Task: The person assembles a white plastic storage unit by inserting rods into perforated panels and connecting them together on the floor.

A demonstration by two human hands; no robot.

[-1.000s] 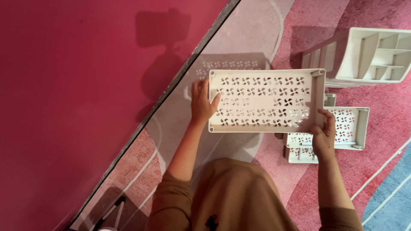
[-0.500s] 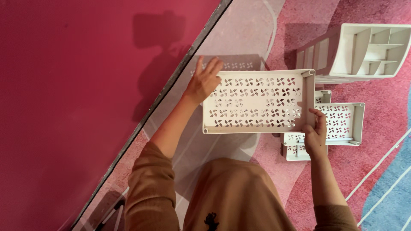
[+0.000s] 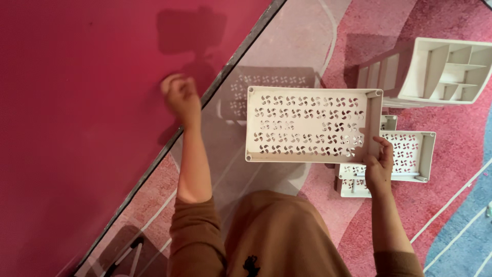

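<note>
The left hand is blurred and curled shut, empty, over the red wall. It has been lifted off the tray, which is now gripped only by the right hand at its lower right corner. More trays are partly hidden behind that hand.

white divider rack, stacked trays, pink rug

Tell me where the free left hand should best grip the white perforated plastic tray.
Probably the short left rim of the white perforated plastic tray, approached from the left. The right hand holds only the lower right corner, so that far end hangs unsupported; the left hand is away.
</note>
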